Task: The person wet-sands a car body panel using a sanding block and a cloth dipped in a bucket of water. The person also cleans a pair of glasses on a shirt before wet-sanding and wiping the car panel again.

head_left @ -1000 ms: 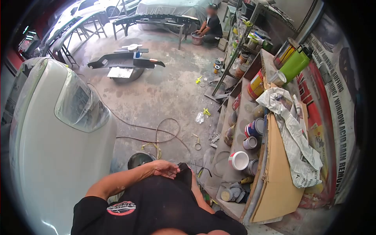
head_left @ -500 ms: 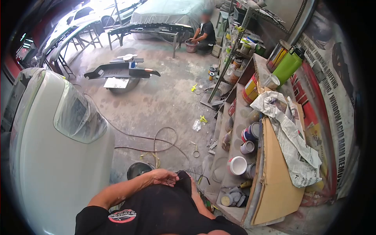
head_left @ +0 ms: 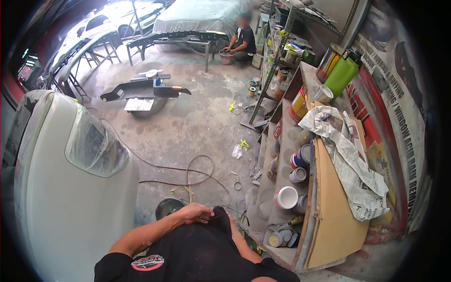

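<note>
In front of my belly, my left hand (head_left: pixel 197 213) is closed, its fingertips pinched round a thin dark piece that looks like part of a pair of glasses. A slim bent arm (head_left: pixel 245 217) shows to the right of the bunched cloth. The lenses are hidden. My right hand (head_left: pixel 233 226) is closed at the raised hem of my black shirt (head_left: pixel 190 246), and the cloth covers most of its fingers. Both hands are close together. Beyond my left forearm stands a dark round bucket (head_left: pixel 169 207), partly covered.
At left stands a pale vehicle body panel (head_left: pixel 77 188) with masked glass. A hose (head_left: pixel 162 166) loops across the floor. Shelves at right hold cans (head_left: pixel 286 198), a respirator (head_left: pixel 282 238), cardboard (head_left: pixel 336 211) and newspaper (head_left: pixel 345 164). A person (head_left: pixel 244 42) crouches at a tub (head_left: pixel 227 57).
The view has shifted slightly. The slim bent arm beside the cloth stands out less and sits closer to my right hand. Both hands stay together at the shirt hem.
</note>
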Available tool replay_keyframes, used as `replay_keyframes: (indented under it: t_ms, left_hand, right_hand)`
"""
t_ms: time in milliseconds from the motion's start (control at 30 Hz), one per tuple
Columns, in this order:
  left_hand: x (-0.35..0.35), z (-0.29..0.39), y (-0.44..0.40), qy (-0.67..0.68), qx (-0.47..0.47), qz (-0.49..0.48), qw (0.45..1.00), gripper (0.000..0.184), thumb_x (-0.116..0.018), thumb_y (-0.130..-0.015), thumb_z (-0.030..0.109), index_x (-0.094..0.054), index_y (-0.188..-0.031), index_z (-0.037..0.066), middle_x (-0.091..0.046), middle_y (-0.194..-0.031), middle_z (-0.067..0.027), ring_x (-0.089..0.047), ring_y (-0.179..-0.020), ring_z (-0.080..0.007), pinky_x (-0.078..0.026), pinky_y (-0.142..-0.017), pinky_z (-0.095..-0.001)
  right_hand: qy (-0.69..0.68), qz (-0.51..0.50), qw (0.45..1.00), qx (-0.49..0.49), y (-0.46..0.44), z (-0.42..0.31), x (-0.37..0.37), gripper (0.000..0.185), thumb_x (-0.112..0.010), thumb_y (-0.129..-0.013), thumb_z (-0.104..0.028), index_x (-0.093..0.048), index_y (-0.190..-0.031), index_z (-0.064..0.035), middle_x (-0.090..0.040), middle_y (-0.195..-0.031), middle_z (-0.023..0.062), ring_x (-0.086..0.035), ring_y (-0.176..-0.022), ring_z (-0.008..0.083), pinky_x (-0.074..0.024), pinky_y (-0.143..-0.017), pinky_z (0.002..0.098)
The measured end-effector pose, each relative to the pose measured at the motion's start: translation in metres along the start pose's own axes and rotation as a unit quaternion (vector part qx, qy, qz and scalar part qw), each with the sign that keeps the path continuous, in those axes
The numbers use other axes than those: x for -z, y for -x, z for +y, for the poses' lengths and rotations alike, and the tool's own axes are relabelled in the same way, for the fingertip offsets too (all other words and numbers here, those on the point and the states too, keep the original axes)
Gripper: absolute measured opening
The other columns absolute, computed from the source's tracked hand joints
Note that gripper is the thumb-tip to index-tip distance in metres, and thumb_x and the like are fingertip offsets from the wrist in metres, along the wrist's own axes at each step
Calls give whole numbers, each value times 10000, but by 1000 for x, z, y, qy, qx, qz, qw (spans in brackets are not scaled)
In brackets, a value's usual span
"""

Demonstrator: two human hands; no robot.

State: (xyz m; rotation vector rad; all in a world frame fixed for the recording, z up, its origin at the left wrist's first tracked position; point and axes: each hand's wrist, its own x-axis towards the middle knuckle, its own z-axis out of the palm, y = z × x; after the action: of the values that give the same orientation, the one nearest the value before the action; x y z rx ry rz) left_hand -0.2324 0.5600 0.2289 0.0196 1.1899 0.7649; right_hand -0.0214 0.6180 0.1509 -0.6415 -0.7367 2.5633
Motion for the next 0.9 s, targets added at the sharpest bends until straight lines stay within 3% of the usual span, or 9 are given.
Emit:
replay_keyframes:
  t_ms: [67, 200, 333, 500, 567, 733, 900]
  left_hand:
    - [-9, 15, 21, -61, -31, 9, 998, 207, -666, -974, 239, -731, -957, 43, -647, -767, 23, -599, -689, -79, -496, -633, -245]
    - [-3, 4, 5, -155, -146, 32, 977, 249, -663, -977, 283, -741, -1016, 50, -626, -741, 52, -523, -631, -40, -377, -525, -222]
    - [-10, 13, 10, -140, -144, 62, 978, 255, -664, -978, 313, -751, -1059, 87, -642, -801, 59, -499, -667, -39, -362, -573, -204]
    - [-7, 18, 9, -99, -104, 67, 987, 267, -665, -977, 337, -747, -1125, 130, -689, -922, 53, -550, -779, -36, -356, -641, -188]
    - [-14, 19, 14, -67, -107, 29, 992, 282, -642, -991, 341, -734, -1156, 132, -707, -954, 46, -563, -754, -25, -370, -604, -183]
    - [-18, 17, 14, -74, -86, -32, 993, 311, -583, -1025, 334, -702, -1221, 123, -734, -1041, 23, -566, -643, -14, -392, -464, -178]
    - [-25, 30, 31, -74, -68, -42, 994, 343, -577, -1032, 314, -683, -1246, 68, -739, -1079, 0, -623, -673, -29, -404, -421, -182]
  right_hand:
    - [7, 2, 1000, -4, 0, 3, 2, 561, -501, -1026, -480, -518, -1417, -78, -626, -1307, 61, -607, -1163, 174, -467, -1034, 321]
    - [88, 57, 992, -72, -5, 4, 13, 454, -519, -1027, -417, -580, -1329, -84, -657, -1213, 47, -623, -1093, 148, -490, -973, 304]
    - [6, 76, 991, -106, -3, -14, -25, 350, -525, -1029, -345, -625, -1234, -81, -665, -1110, 19, -622, -1003, 106, -502, -893, 273]
    - [7, -26, 994, -102, -23, 3, -3, 295, -540, -1016, -270, -655, -1180, -54, -656, -1079, 3, -604, -936, 76, -487, -804, 239]
    - [2, -26, 995, -100, -26, 8, 4, 314, -545, -1014, -281, -648, -1205, -54, -661, -1100, 7, -613, -953, 86, -494, -833, 250]
    - [-68, 82, 991, -85, -11, 2, -17, 337, -532, -1026, -277, -628, -1257, -51, -668, -1163, 30, -629, -1019, 115, -505, -914, 274]
    - [-100, 24, 994, -39, -4, -18, -44, 318, -529, -1039, -255, -628, -1258, -48, -672, -1168, 35, -630, -1037, 122, -503, -933, 272]
